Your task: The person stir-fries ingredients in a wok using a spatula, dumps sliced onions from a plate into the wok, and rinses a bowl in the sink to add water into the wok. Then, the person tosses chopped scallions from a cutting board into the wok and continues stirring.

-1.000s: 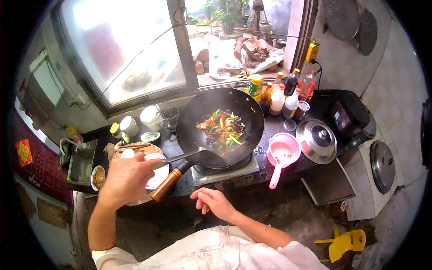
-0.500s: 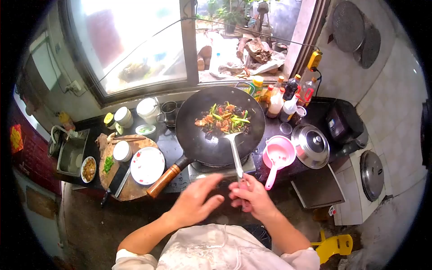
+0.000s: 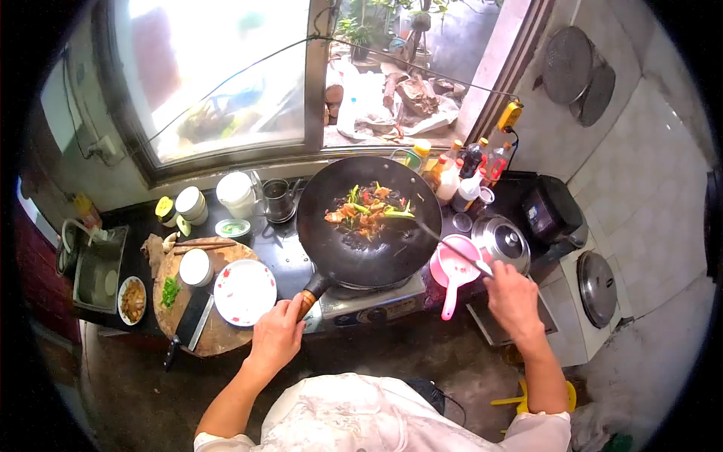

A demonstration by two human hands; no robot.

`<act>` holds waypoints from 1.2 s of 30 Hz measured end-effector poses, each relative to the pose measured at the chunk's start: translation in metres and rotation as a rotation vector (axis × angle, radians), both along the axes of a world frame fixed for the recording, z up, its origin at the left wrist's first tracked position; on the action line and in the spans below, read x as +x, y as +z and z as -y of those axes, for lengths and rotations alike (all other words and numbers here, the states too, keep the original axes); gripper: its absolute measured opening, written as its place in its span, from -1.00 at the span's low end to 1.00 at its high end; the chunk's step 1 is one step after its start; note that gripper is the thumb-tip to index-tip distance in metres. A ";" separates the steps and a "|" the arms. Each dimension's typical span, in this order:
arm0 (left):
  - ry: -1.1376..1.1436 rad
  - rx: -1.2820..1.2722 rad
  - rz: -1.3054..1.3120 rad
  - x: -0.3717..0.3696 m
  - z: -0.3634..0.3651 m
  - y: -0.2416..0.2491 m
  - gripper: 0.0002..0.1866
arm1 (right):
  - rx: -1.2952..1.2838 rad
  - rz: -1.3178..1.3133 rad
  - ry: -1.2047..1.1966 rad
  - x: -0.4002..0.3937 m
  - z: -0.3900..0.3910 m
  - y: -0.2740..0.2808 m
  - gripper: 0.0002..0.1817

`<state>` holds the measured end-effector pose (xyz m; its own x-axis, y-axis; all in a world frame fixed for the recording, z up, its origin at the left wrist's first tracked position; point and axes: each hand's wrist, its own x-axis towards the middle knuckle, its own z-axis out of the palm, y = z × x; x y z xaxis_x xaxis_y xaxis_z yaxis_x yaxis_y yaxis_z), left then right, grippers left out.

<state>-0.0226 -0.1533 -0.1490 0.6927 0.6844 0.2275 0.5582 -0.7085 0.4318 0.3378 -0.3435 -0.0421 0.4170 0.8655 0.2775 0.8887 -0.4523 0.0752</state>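
Note:
A black wok sits on the stove in front of me. Green, red and brown stir-fried food lies in its middle. My left hand is closed around the wok's wooden handle. With my right hand I grip the end of a long-handled spatula, whose shaft crosses the wok's right rim. Its blade is in the wok at the food's right edge and is hard to make out.
Left of the wok, a round cutting board holds a white plate, a bowl, chopped greens and a cleaver. A pink dipper, a lid and several bottles stand to the right.
My left hand has moved left and down and taken hold of the wok handle. My right hand has swung right with the spatula, which now lies across the wok's right side.

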 end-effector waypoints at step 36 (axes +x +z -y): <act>0.017 -0.072 0.083 -0.005 -0.003 -0.003 -0.47 | -0.442 0.088 0.136 0.077 -0.174 0.079 -0.69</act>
